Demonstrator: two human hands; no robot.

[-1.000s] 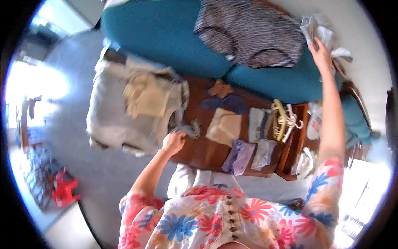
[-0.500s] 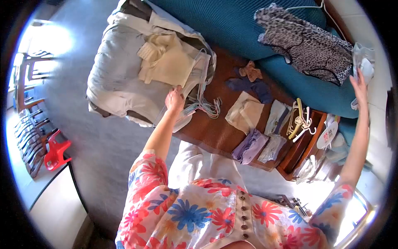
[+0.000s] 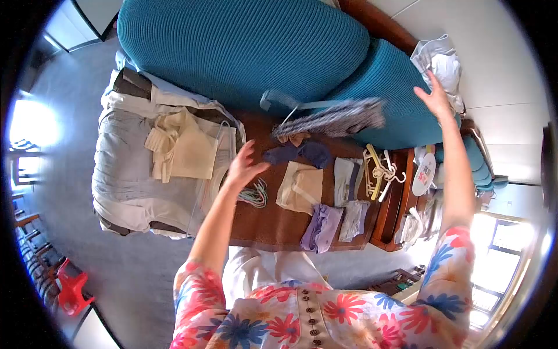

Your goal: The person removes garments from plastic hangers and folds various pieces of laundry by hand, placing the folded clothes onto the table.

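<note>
My left hand (image 3: 244, 168) is in the air with fingers spread, holding nothing, between the pale yellow garment (image 3: 195, 148) and the folded beige cloth (image 3: 301, 183). Higher up on the right, my right hand (image 3: 437, 102) is open with thumb and fingers apart. Its fingertips overlap a white and grey bundle (image 3: 444, 67); whether they touch it I cannot tell. A leopard-print garment (image 3: 337, 118), blurred and seen nearly edge-on, is over the far side of the brown table (image 3: 258, 230). A pale hanger (image 3: 308, 106) shows beside it. Neither hand is on it.
A blue ribbed sofa (image 3: 244, 46) runs behind the table. Light clothes (image 3: 128, 168) are heaped at left. Dark blue socks (image 3: 314, 154), a purple folded cloth (image 3: 322, 227) and yellow and white hangers (image 3: 378, 171) lie near an open drawer (image 3: 386, 224). A red stool (image 3: 72, 288) stands lower left.
The leopard-print garment has moved left from the sofa to above the table's far side. My left hand has come away from the clothes heap and spread its fingers. The view has shifted.
</note>
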